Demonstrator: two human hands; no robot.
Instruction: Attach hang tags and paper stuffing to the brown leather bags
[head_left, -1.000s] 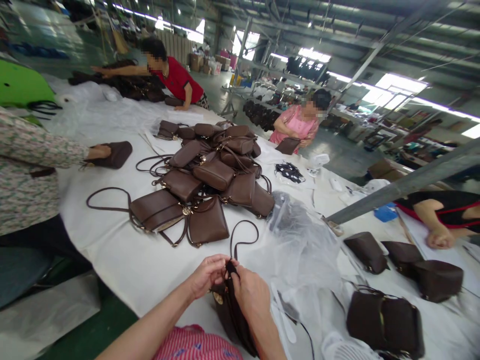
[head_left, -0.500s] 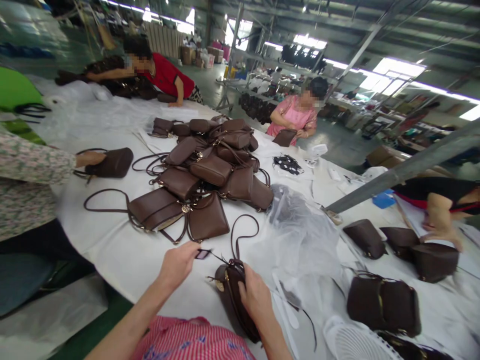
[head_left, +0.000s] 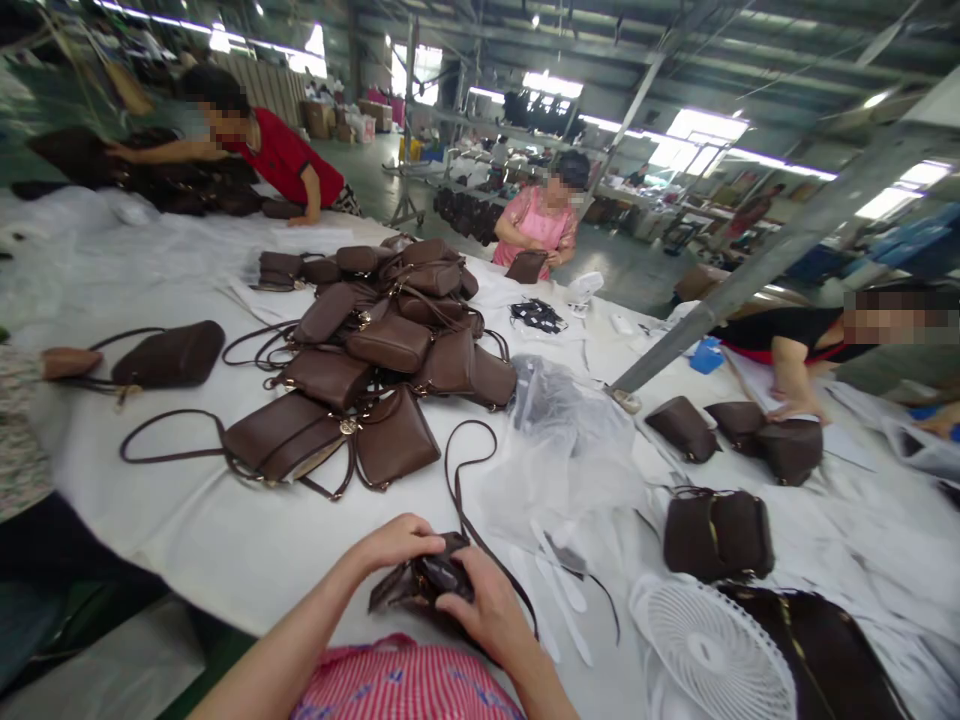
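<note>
A small dark brown handbag (head_left: 405, 588) is between my hands, close to my striped top at the table's near edge. My left hand (head_left: 391, 543) is closed on its upper left part, fingers bent over the top. On the other side, my right hand (head_left: 491, 603) grips the bag with its thumb across the front. The bag's mouth and what lies inside are mostly hidden by my fingers. Its long strap (head_left: 459, 480) loops up onto the table beyond and runs down past my right hand. A pile of brown handbags (head_left: 390, 343) lies just ahead.
Crumpled clear plastic (head_left: 562, 440) lies right of the pile. White plastic strips (head_left: 559, 580) and a white fan (head_left: 705, 650) are near my right arm. A slanted metal post (head_left: 697, 320) rises beyond. Co-workers handle bags around the white table (head_left: 195, 530).
My left hand has let go of the small dark tag on a cord and moved right onto the bag. The bag has tilted, and the view has swung right.
</note>
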